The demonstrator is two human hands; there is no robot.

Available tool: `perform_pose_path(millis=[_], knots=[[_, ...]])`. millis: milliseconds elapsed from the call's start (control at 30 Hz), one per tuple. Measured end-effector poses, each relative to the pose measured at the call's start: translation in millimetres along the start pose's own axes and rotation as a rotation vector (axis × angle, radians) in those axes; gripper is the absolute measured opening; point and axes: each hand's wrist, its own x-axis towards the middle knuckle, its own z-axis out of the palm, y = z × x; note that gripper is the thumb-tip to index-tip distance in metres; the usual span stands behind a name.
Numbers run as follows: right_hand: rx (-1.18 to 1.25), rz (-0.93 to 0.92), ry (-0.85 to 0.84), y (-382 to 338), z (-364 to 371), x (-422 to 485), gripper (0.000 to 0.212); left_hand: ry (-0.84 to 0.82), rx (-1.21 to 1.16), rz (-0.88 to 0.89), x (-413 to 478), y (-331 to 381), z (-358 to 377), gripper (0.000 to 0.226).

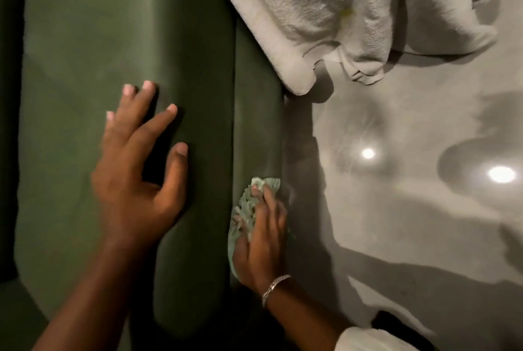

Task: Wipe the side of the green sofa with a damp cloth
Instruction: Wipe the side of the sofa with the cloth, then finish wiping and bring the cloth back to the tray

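The green sofa (85, 39) fills the left half of the view, seen from above. Its side panel (254, 112) drops toward the floor. My left hand (135, 175) rests flat on the top of the armrest with fingers spread and nothing in it. My right hand (263, 240), with a silver bracelet on the wrist, presses a pale green textured cloth (243, 209) against the sofa's side panel. Most of the cloth is bunched under my fingers and palm.
A thick white rug (325, 5) lies on the floor at the top, its corner touching the sofa's side. The glossy grey floor (410, 209) at the right reflects two ceiling lights. A white sleeve edge (365, 339) shows at the bottom.
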Motion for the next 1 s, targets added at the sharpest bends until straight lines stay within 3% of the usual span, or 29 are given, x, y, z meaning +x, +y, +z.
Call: perform_pose_path(millis=[100, 200, 367, 433, 500, 600, 700, 800, 900, 1000], knots=[[0.073, -0.021, 0.036, -32, -33, 28, 0.037, 0.084, -0.285, -0.239, -21, 19, -12, 0.039], [0.100, -0.012, 0.109, -98, -79, 51, 0.036, 0.068, -0.616, -0.469, -29, 48, -26, 0.043], [0.060, -0.056, 0.027, -260, -148, 72, 0.046, -0.059, -1.903, -1.075, 22, 122, -80, 0.068], [0.004, -0.044, -0.017, -324, -173, 79, 0.052, -0.090, -2.164, -1.089, 55, 137, -111, 0.080], [-0.022, -0.074, -0.050, -377, -199, 91, 0.057, -0.065, -2.267, -1.046, 89, 144, -135, 0.083], [-0.241, -0.224, -0.028, -440, -242, 137, 0.052, -0.083, -2.313, -1.051, 152, 144, -155, 0.078], [-0.223, -0.102, -0.044, -461, -269, 208, 0.037, -0.152, -2.276, -1.043, 228, 138, -147, 0.067], [-0.315, -0.209, 0.112, -453, -265, 273, 0.011, -0.139, -2.135, -1.007, 303, 123, -116, 0.043], [-0.484, -0.392, 0.245, -431, -253, 333, 0.014, 0.035, -1.788, -1.103, 363, 113, -75, 0.019], [-0.689, -0.433, 0.215, -407, -244, 376, 0.014, 0.088, -1.316, -1.118, 394, 104, -44, 0.040]])
